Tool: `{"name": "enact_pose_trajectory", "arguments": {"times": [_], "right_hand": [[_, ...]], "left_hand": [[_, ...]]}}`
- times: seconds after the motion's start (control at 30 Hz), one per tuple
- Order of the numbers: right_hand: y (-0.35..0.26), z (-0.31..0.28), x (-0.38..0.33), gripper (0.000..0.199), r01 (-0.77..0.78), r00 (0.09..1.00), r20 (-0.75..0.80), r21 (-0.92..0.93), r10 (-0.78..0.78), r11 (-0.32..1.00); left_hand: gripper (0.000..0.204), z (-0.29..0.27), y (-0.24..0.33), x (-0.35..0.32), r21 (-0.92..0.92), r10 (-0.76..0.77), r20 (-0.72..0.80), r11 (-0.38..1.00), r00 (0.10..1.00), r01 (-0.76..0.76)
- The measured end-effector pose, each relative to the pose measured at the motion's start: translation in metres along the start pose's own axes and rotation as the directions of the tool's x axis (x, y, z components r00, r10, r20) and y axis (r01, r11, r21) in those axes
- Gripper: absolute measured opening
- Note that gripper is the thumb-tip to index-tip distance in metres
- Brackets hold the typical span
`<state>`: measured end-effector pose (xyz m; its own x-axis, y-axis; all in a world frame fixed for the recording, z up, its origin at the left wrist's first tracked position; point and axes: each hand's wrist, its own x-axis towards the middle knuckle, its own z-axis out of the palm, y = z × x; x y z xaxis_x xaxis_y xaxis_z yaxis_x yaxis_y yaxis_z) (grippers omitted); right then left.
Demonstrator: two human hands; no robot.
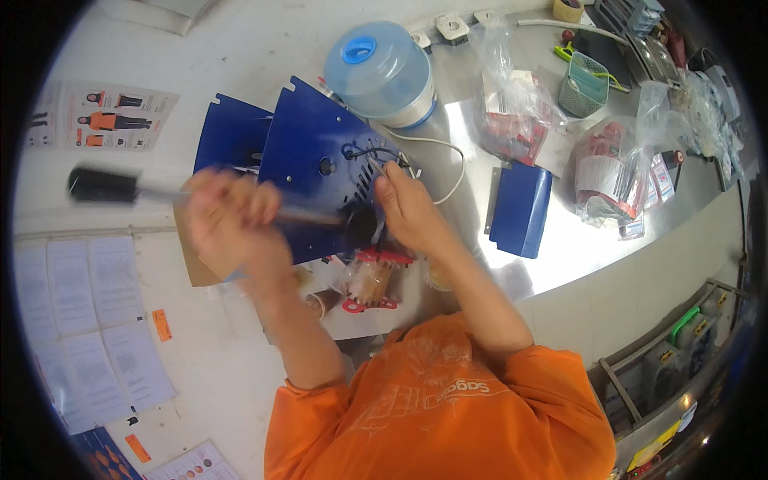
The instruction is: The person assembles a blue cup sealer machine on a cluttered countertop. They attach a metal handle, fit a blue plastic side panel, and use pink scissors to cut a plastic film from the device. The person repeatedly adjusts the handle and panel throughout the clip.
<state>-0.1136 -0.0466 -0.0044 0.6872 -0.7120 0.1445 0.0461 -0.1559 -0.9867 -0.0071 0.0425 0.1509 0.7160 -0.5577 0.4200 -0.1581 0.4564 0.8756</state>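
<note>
My left hand (232, 224) is blurred and grips the shaft of a long tool (160, 194) with a black grip at the left. The tool's black round end (360, 224) sits against the lower edge of a blue metal plate (316, 144). My right hand (408, 210) holds that plate at its right edge, with the fingertips beside a looped black wire (372, 152) and some slots. Below both hands lies a copper-wound coil with red end pieces (372, 280).
A second blue plate (232, 132) stands behind the first, and a bent blue part (520, 208) lies to the right on the steel bench (576, 248). A clear tub with a blue lid (384, 68) feeds a white cord (448, 152). Bags of red parts (616, 168) and a green mesh basket (584, 84) are further right.
</note>
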Motion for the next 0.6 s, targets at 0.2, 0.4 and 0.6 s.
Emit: {"name": "enact_pose_trajectory", "arguments": {"times": [0.2, 0.4, 0.6], "right_hand": [[0.019, 0.012, 0.024, 0.025, 0.093, 0.995, 0.076, -0.339, -0.071, 0.936], [0.035, 0.023, 0.037, 0.022, 0.171, 0.984, 0.114, -0.432, -0.134, 0.885], [0.032, 0.025, 0.039, 0.021, 0.296, 0.952, 0.104, -0.560, -0.289, 0.774]], "left_hand": [[0.019, -0.038, 0.104, -0.027, 0.062, -0.113, -0.201, 0.990, 0.973, 0.128], [0.026, -0.073, 0.064, -0.058, 0.443, 0.013, -0.656, 0.816, 0.754, 0.372], [0.027, -0.104, 0.010, -0.071, 0.414, -0.125, -0.467, 0.843, 0.875, 0.342]]}}
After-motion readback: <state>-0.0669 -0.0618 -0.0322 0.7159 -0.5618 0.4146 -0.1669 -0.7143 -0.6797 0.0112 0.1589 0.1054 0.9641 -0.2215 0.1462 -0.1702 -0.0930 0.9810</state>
